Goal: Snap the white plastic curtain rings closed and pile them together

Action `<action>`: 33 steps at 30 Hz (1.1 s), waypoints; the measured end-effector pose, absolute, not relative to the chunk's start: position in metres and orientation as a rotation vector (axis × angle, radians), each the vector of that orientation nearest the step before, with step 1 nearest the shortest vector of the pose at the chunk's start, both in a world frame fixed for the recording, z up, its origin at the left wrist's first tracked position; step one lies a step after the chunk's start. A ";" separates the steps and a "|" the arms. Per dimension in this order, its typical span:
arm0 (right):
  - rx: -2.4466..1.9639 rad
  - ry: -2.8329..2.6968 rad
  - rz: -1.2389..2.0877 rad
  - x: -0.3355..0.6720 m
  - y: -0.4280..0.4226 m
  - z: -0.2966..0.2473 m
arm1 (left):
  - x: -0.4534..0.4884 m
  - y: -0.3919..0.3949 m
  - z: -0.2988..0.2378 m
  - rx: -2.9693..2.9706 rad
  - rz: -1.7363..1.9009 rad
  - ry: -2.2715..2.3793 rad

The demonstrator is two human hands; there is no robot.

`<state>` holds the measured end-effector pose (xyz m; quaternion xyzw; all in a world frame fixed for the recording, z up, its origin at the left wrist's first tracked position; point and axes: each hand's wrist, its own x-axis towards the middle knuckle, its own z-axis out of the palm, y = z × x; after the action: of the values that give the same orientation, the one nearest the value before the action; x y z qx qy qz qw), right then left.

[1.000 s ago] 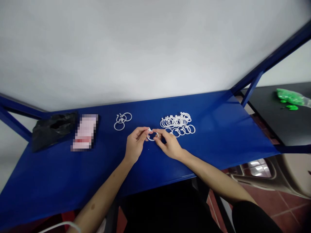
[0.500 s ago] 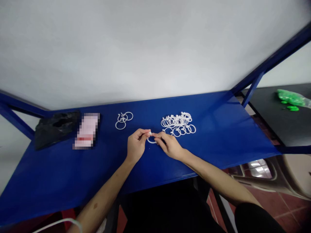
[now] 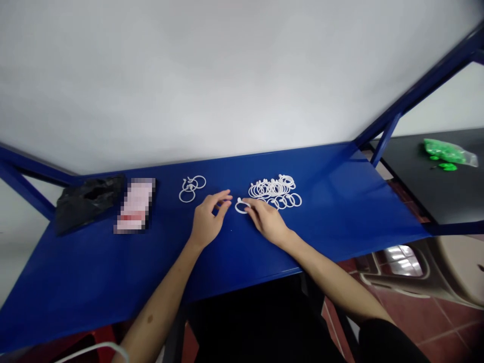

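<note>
A single white plastic ring [image 3: 241, 206] is pinched in the fingertips of my right hand [image 3: 266, 222] just above the blue shelf [image 3: 340, 212]. My left hand [image 3: 207, 219] hovers beside it with fingers loosely spread and nothing in them, a short gap from the ring. A pile of several white rings [image 3: 275, 192] lies just beyond my right hand. A small cluster of white rings [image 3: 191, 187] lies beyond my left hand.
A crumpled black bag [image 3: 85, 200] and a blurred pink packet [image 3: 135, 205] sit at the shelf's left. A blue frame post [image 3: 383, 140] rises at the right. A bag of green pieces [image 3: 446, 152] lies on a dark surface at far right.
My left hand has let go of the ring and opened. My right hand keeps the ring and has shifted slightly toward the pile.
</note>
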<state>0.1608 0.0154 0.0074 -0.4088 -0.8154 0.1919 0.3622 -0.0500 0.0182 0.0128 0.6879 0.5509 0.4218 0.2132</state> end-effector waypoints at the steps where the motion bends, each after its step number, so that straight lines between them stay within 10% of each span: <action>1: -1.112 -2.088 0.438 0.164 0.017 0.009 | -0.057 0.022 0.013 1.970 1.193 1.631; 8: -1.247 -2.167 0.058 0.185 0.028 0.016 | -0.102 0.039 0.008 1.990 0.846 2.442; 21: -1.255 -2.122 -0.123 0.188 0.026 0.016 | -0.115 0.042 0.005 1.806 0.598 2.459; 33: -1.036 -2.051 0.374 0.165 0.010 0.017 | -0.058 0.015 0.023 2.198 1.349 1.752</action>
<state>0.1645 0.0101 0.0173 -0.4086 -0.8092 0.1476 0.3955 -0.0579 0.0153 0.0233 0.7049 0.5619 0.4326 0.0122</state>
